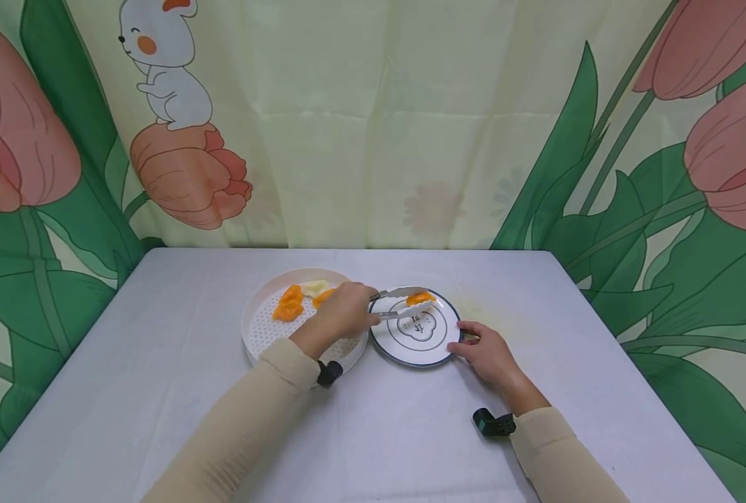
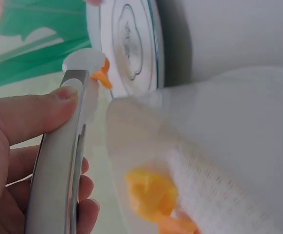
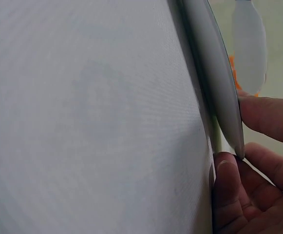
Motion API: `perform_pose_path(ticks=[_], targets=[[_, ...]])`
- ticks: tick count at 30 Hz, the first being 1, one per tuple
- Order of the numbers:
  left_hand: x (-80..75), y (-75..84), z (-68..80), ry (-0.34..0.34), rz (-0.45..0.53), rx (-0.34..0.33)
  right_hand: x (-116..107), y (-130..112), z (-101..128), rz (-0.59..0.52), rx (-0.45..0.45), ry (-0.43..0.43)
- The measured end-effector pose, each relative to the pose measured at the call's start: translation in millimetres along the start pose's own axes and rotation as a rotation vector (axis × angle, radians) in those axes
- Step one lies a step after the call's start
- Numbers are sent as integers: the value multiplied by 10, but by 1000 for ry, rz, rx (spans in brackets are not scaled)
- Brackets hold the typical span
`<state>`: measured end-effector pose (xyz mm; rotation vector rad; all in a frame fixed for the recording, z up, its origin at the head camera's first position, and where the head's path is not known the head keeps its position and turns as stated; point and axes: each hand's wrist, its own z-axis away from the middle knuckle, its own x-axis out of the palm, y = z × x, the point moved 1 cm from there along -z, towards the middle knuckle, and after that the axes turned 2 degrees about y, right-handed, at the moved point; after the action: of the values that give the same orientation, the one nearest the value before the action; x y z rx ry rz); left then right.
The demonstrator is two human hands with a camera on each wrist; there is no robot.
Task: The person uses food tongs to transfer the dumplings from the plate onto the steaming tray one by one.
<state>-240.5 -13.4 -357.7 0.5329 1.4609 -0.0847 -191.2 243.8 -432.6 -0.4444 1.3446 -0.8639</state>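
My left hand (image 1: 341,312) grips metal tongs (image 1: 401,304) whose white tips pinch an orange fruit piece (image 1: 420,298) over the far part of a small white plate with a dark rim (image 1: 432,351). The left wrist view shows my thumb on the tongs' handle (image 2: 58,161) and the orange piece (image 2: 103,78) at the tips. My right hand (image 1: 487,353) holds the plate's right edge, thumb on the rim (image 3: 224,97). A white round perforated tray (image 1: 256,332) to the left carries several orange pieces (image 1: 288,303) and a pale piece (image 1: 315,287).
A grey-white cloth covers the table (image 1: 159,391). A floral curtain (image 1: 373,119) with a cartoon rabbit hangs right behind the table's far edge. Faint yellow stains (image 1: 486,307) mark the cloth right of the plate.
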Motion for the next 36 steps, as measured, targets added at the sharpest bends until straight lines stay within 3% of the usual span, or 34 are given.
perform_pose_path(ticks=[12,19,25,36], targets=[[-324,-287,386,151,39,25,10,12,-13,12,-21,9],[-434,-503,602,151,2,-33,-2,-19,15,-1,-19,2],[-515,-696,783,169,63,-53,-1,-14,30,-2,-23,0],[-492,-1018,1003,136,81,-181,-9,-19,21,-2,-21,-8]])
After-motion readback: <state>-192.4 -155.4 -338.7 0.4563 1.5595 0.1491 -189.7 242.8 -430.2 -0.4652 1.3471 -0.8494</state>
